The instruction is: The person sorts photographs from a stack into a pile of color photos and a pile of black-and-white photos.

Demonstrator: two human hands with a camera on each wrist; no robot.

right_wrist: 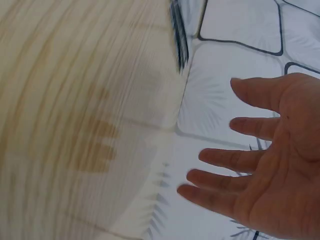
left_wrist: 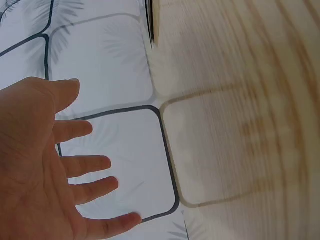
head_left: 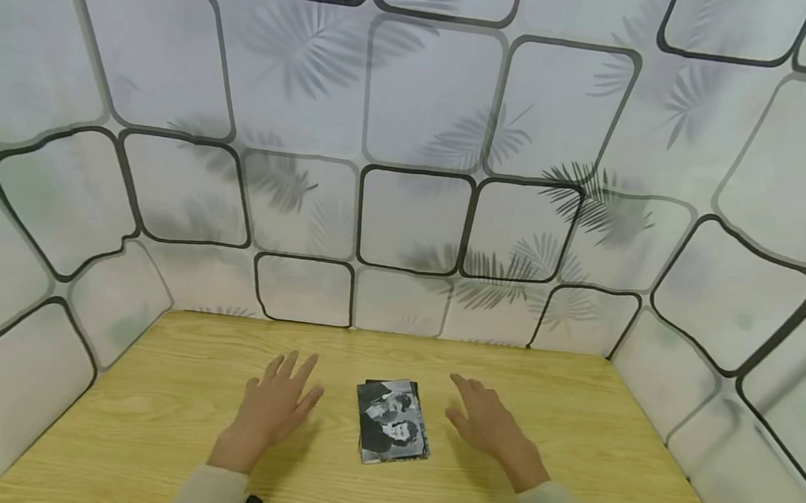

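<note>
A small stack of black-and-white photo cards (head_left: 393, 422) lies on the wooden table, its top picture showing two people. To the left of the stack my left hand (head_left: 272, 405) hovers with fingers spread and nothing held. My right hand (head_left: 492, 426) is on the other side, fingers extended, also holding nothing. Both palms face inward across the stack. The left wrist view shows the left hand (left_wrist: 45, 165) with its fingers apart. In the right wrist view the right hand (right_wrist: 270, 160) looks much the same, and the stack's edge (right_wrist: 179, 37) appears at the top.
The light wooden table (head_left: 548, 389) fills the lower part of the head view. A pale wall (head_left: 422, 95) with dark rounded outlines and leaf shadows borders it at the back and both sides. Dark bands are worn on both wrists.
</note>
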